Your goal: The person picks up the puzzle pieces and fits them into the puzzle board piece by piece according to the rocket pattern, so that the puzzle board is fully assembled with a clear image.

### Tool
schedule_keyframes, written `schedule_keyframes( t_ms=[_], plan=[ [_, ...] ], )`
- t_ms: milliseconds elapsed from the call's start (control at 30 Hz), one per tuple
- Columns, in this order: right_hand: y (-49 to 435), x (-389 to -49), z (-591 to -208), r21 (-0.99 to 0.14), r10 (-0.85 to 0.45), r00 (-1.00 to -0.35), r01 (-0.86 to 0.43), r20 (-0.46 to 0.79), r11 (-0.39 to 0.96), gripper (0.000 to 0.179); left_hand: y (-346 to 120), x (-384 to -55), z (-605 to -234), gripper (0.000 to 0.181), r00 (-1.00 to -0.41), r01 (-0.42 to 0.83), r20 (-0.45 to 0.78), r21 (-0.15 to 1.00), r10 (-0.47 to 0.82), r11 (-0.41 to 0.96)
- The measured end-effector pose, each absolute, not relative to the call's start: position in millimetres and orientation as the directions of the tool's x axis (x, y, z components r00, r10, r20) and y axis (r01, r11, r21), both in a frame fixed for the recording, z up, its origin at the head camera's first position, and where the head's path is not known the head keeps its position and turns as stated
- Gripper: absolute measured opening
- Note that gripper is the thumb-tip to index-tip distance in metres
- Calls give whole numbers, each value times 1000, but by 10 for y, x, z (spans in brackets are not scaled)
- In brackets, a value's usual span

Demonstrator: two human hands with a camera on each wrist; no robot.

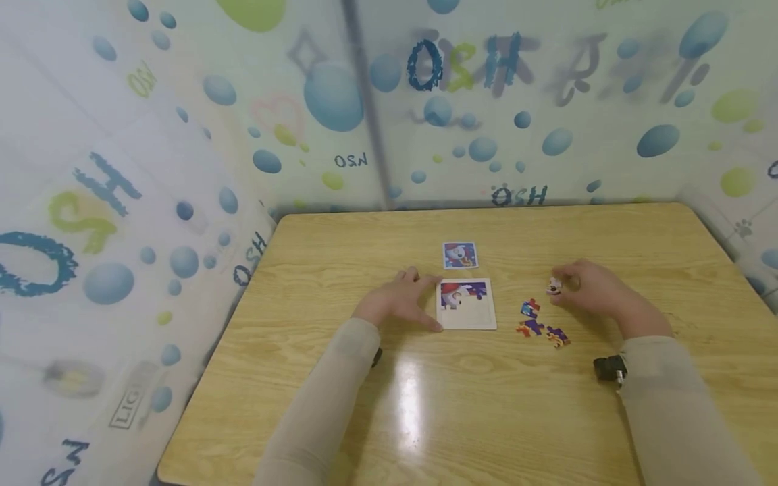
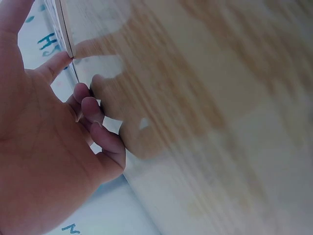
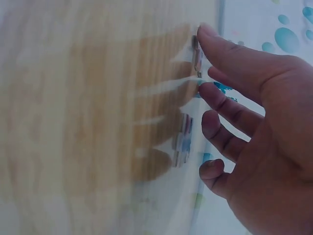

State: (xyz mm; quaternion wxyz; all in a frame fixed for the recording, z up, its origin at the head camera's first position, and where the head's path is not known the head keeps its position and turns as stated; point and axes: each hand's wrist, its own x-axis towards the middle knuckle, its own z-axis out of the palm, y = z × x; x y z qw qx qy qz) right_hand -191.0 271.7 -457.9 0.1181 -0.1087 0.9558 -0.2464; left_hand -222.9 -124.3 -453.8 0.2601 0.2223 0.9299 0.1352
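Note:
A square puzzle board (image 1: 467,320) lies on the table, its upper part filled with purple, red and white picture pieces and its lower part bare. My left hand (image 1: 401,299) rests at its left side, index fingertip at the upper corner and thumb at the lower one. In the left wrist view, the other fingers (image 2: 90,110) are bent close over the tabletop. My right hand (image 1: 592,293) pinches a white-and-dark puzzle piece (image 1: 554,286) between thumb and fingertips, low over the table. Several loose puzzle pieces (image 1: 530,308) lie between that hand and the board.
Just behind the board lies a small square picture card (image 1: 460,255) showing a white animal. The light wooden table (image 1: 486,418) reaches back to a wall (image 1: 243,121) printed with bubbles and letters, with another wall close on the left.

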Motion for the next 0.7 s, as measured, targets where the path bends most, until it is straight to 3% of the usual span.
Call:
schedule_keyframes(
  t_ms=[400, 700],
  plan=[
    [2691, -1907, -4622, -412, -271, -945, -177, -181, 894, 62, -1248, -2247, -4562, 112, -766, 345, -426, 361, 482, 867],
    [2704, -1929, -4619, -486, -276, -945, -161, -175, 859, 59, -1245, -2246, -4569, 112, -768, 341, -422, 369, 482, 865]
  ],
)
